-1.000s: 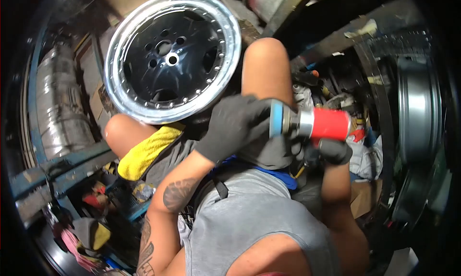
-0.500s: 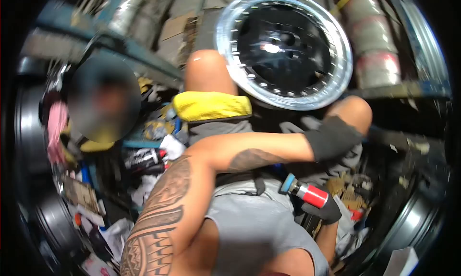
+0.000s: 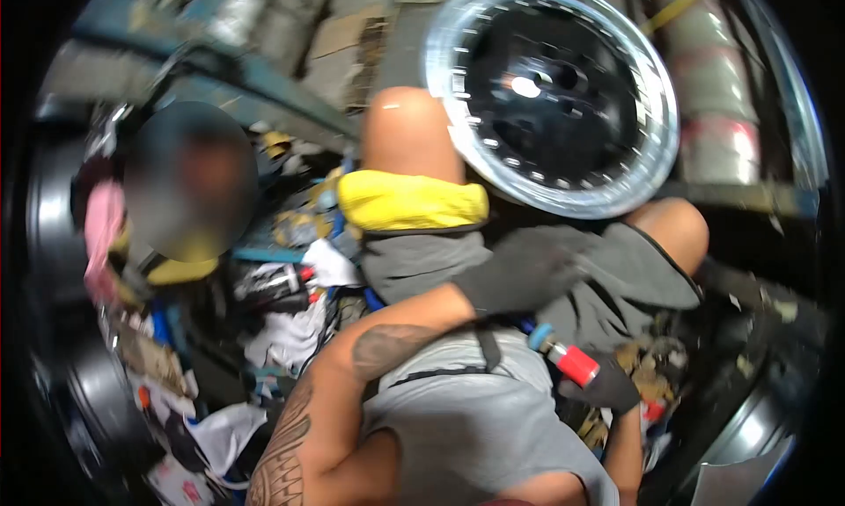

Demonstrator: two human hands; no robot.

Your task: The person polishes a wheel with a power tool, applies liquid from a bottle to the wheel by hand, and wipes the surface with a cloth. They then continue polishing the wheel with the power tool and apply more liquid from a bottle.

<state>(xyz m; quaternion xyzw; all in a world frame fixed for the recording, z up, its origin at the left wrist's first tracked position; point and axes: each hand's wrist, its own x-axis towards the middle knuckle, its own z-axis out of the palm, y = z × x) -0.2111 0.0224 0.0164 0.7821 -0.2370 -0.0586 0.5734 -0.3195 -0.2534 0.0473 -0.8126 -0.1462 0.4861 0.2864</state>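
My right hand, in a dark glove, grips a small red handheld polisher whose blue round pad points up and left over my lap. My left hand, also in a dark glove, is over my lap near the dark grey shorts; its fingers are smeared by motion. Ahead of my knees stands a wheel rim with a polished chrome lip and a glossy black centre. A yellow cloth lies across my left thigh, apart from both hands.
Another person is at the left, beside a pink cloth. Bottles, white rags and clutter lie to my left. Wrapped cylinders stand at the upper right, and another rim at the lower right.
My left hand and forearm have swung back from my right knee toward the middle of my lap. The right hand keeps the polisher, nearly in place. The view has shifted slightly.
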